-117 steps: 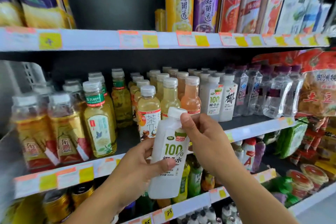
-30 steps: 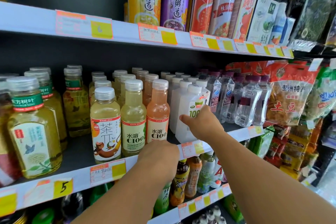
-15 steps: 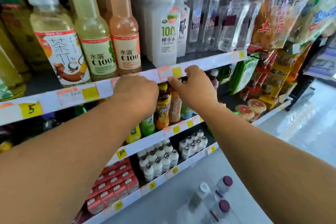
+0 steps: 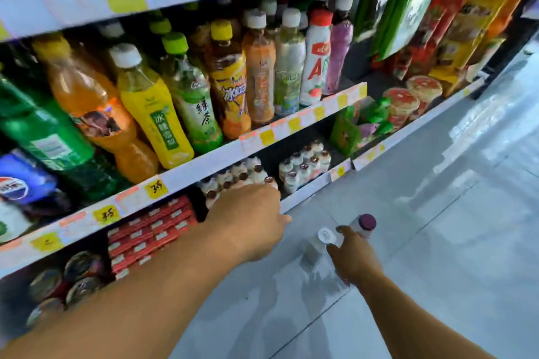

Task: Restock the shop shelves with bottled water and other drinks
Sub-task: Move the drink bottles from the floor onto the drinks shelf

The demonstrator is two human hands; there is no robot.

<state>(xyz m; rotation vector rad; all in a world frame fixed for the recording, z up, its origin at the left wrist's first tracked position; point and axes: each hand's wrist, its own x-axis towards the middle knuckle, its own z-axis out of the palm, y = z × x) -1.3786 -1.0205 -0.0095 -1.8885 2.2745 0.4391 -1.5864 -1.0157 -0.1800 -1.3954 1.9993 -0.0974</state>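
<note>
I look down along the shelves to the grey floor (image 4: 437, 242), and here the floor is wide and free on the right side of my arms. My right hand (image 4: 354, 259) reaches low to two bottles that stand on the floor: a white-capped bottle (image 4: 319, 243) and a purple-capped bottle (image 4: 364, 224) just beside it. The fingers point forward between the two caps and seem to touch them, but the picture is blurred, so I cannot tell if they already hold one. My left hand (image 4: 256, 221) is in front of the lower shelf edge (image 4: 303, 198), the fingers loosely curled downward, holding nothing that I can see; it covers partly the small bottles (image 4: 304, 167) which stand behind this edge. Left of them lie red cartons (image 4: 151, 227) and some cans (image 4: 78, 280). The shelf above carries the row of tea and juice bottles (image 4: 186, 90), standing close to its front edge with the price labels (image 4: 156, 188). On the right, snack bags (image 4: 414, 6) hang over the shelf.
</note>
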